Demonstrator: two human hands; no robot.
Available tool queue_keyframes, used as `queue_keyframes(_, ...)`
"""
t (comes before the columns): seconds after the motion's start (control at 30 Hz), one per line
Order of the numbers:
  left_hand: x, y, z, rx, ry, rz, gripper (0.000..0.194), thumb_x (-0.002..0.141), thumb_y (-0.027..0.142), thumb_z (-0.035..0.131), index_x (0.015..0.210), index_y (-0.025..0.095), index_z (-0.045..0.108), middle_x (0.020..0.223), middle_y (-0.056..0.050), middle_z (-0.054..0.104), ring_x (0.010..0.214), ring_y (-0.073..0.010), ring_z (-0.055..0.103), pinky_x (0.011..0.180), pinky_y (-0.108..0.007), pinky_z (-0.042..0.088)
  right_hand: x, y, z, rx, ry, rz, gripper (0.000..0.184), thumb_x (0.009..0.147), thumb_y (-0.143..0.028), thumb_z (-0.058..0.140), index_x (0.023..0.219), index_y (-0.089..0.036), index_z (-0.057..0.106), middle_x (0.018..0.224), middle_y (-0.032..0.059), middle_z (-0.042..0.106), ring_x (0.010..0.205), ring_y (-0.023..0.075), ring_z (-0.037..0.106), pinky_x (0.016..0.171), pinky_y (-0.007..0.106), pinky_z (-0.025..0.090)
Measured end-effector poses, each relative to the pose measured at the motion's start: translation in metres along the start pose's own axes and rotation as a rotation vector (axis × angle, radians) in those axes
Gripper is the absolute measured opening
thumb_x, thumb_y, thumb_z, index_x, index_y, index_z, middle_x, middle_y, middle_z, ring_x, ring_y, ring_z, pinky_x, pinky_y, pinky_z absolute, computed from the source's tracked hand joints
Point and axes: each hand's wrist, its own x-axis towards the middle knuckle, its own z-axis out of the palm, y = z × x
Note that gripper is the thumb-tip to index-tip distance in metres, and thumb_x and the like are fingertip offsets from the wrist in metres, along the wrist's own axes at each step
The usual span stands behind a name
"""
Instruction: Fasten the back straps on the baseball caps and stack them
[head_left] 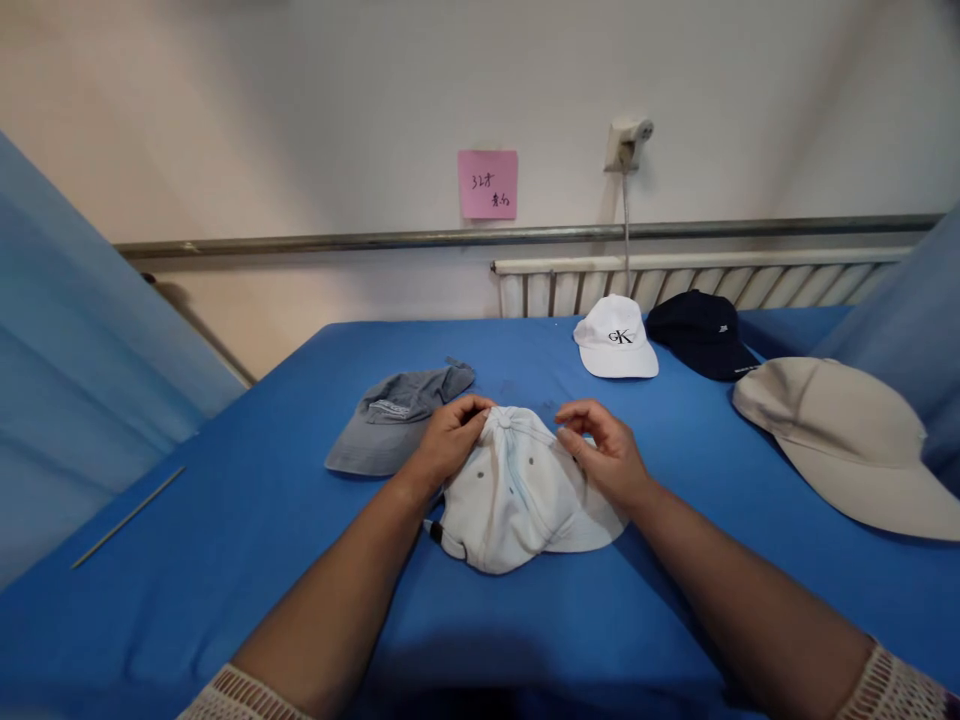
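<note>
A light off-white baseball cap (495,500) with a pale blue streak lies in front of me, its brim pointing right and its back strap at the left. My left hand (454,435) is closed on the top of its crown, thumb and fingers pinching the fabric. On the other side, my right hand (607,455) hovers over the brim side with curled fingers and a gap between thumb and forefinger; nothing shows in it. Just behind my left hand rests a grey-blue cap (390,415) with a light patch.
A white cap (616,340) with black letters, a navy cap (701,332) and a beige cap (855,430) sit at the right of the blue-covered table (247,560). A thin stick (129,517) lies left. Behind are a radiator (525,290) and a metal rail (360,241).
</note>
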Motion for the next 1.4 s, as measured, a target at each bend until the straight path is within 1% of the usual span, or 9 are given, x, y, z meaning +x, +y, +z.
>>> queue_keyframes(0.13, -0.001, 0.0, 0.002, -0.002, 0.003, 0.001, 0.026, 0.077, 0.038, 0.064, 0.09, 0.016, 0.07, 0.088, -0.005, 0.07, 0.078, -0.0173, 0.061, 0.071, -0.028, 0.05, -0.004, -0.019, 0.0, -0.324, -0.118, -0.278, 0.023, 0.085, -0.033, 0.064, 0.106, -0.023, 0.061, 0.106, 0.0091, 0.062, 0.095, 0.0229, 0.06, 0.083, 0.038, 0.049)
queue_keyframes(0.33, -0.001, 0.0, 0.003, 0.005, 0.004, 0.013, 0.025, 0.076, 0.038, 0.064, 0.089, 0.016, 0.07, 0.087, -0.005, 0.07, 0.078, -0.0176, 0.061, 0.07, -0.028, 0.05, -0.004, -0.021, 0.001, -0.676, -0.204, -0.276, 0.011, 0.092, -0.027, 0.055, 0.096, -0.022, 0.063, 0.088, 0.008, 0.064, 0.083, 0.0229, 0.058, 0.075, 0.037, 0.045)
queue_keyframes(0.43, -0.001, 0.0, 0.004, 0.003, -0.007, 0.004, 0.026, 0.076, 0.039, 0.065, 0.089, 0.016, 0.07, 0.087, -0.005, 0.07, 0.078, -0.0175, 0.061, 0.07, -0.028, 0.05, -0.001, -0.02, -0.001, -0.755, -0.224, -0.3, 0.017, 0.095, -0.026, 0.05, 0.085, -0.021, 0.064, 0.086, 0.0079, 0.064, 0.08, 0.0218, 0.057, 0.074, 0.037, 0.042)
queue_keyframes(0.53, -0.001, 0.001, 0.004, -0.006, -0.03, -0.008, 0.026, 0.076, 0.039, 0.065, 0.088, 0.016, 0.07, 0.085, -0.004, 0.07, 0.076, -0.0167, 0.061, 0.069, -0.027, 0.049, 0.001, -0.018, -0.001, -0.617, -0.163, -0.246, 0.017, 0.094, -0.027, 0.05, 0.082, -0.021, 0.061, 0.085, 0.0072, 0.063, 0.08, 0.0208, 0.056, 0.074, 0.036, 0.042)
queue_keyframes(0.7, -0.003, 0.004, 0.005, -0.042, -0.031, -0.026, 0.025, 0.076, 0.04, 0.066, 0.085, 0.016, 0.069, 0.08, -0.002, 0.068, 0.071, -0.0149, 0.059, 0.066, -0.026, 0.048, 0.001, -0.006, 0.005, 0.041, -0.08, 0.097, 0.02, 0.093, -0.037, 0.049, 0.081, -0.022, 0.054, 0.078, 0.0013, 0.06, 0.072, 0.0164, 0.056, 0.067, 0.029, 0.047)
queue_keyframes(0.83, -0.004, 0.004, 0.007, -0.054, -0.025, -0.04, 0.026, 0.075, 0.04, 0.065, 0.086, 0.016, 0.068, 0.08, -0.002, 0.067, 0.071, -0.0146, 0.058, 0.064, -0.025, 0.047, -0.001, -0.004, 0.009, 0.159, -0.064, 0.189, 0.02, 0.089, -0.041, 0.054, 0.086, -0.022, 0.056, 0.07, -0.0022, 0.057, 0.064, 0.0141, 0.054, 0.06, 0.026, 0.045)
queue_keyframes(1.0, -0.005, 0.0, 0.011, -0.036, -0.062, -0.026, 0.024, 0.077, 0.039, 0.063, 0.086, 0.017, 0.068, 0.081, -0.002, 0.067, 0.072, -0.0152, 0.059, 0.066, -0.026, 0.047, -0.006, -0.012, 0.006, -0.096, -0.13, -0.019, 0.019, 0.092, -0.037, 0.052, 0.103, -0.024, 0.061, 0.076, -0.0007, 0.063, 0.067, 0.0146, 0.057, 0.065, 0.028, 0.045)
queue_keyframes(1.17, -0.007, 0.002, 0.013, -0.009, -0.085, -0.012, 0.023, 0.078, 0.037, 0.062, 0.086, 0.017, 0.068, 0.084, -0.002, 0.068, 0.075, -0.0161, 0.06, 0.071, -0.028, 0.048, -0.005, -0.019, -0.002, -0.395, -0.186, -0.043, 0.031, 0.081, -0.043, 0.07, 0.103, -0.024, 0.062, 0.065, -0.0038, 0.058, 0.058, 0.0143, 0.053, 0.059, 0.028, 0.04)
queue_keyframes(1.4, -0.008, 0.001, 0.013, -0.015, -0.104, -0.003, 0.02, 0.079, 0.036, 0.062, 0.086, 0.018, 0.068, 0.084, -0.001, 0.068, 0.076, -0.016, 0.06, 0.072, -0.028, 0.048, -0.002, -0.027, -0.006, -0.663, -0.224, -0.169, 0.014, 0.09, -0.034, 0.059, 0.083, -0.023, 0.064, 0.082, 0.0045, 0.064, 0.075, 0.0198, 0.058, 0.074, 0.036, 0.041)
